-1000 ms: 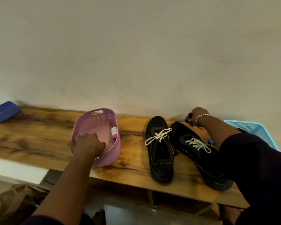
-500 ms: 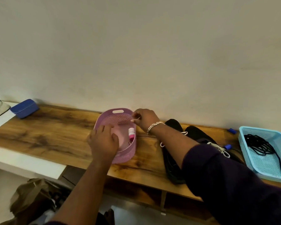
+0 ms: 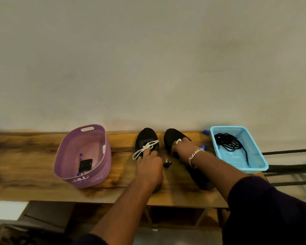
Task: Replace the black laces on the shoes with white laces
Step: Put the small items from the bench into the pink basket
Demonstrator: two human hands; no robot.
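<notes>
Two black shoes stand side by side on the wooden bench [image 3: 25,156], toes to the wall. The left shoe [image 3: 146,137] carries a white lace [image 3: 145,148] tied in a bow. My left hand [image 3: 149,167] covers its rear half, fingers curled on the shoe just below the bow. My right hand [image 3: 181,147], with a silver bracelet, grips the right shoe [image 3: 171,136] over its tongue and hides its lacing. The black laces [image 3: 228,141] lie in a heap inside the light blue basket [image 3: 226,127] at the right.
A purple basket [image 3: 95,175] left of the shoes holds a small black case and a pen. A small black object [image 3: 167,164] lies on the bench between the shoes. Blue caps [image 3: 205,132] sit by the wall. The wall runs close behind the bench.
My left hand left the purple basket and came down on the left shoe. My right hand moved from the basket's rim to the right shoe. The view swung right.
</notes>
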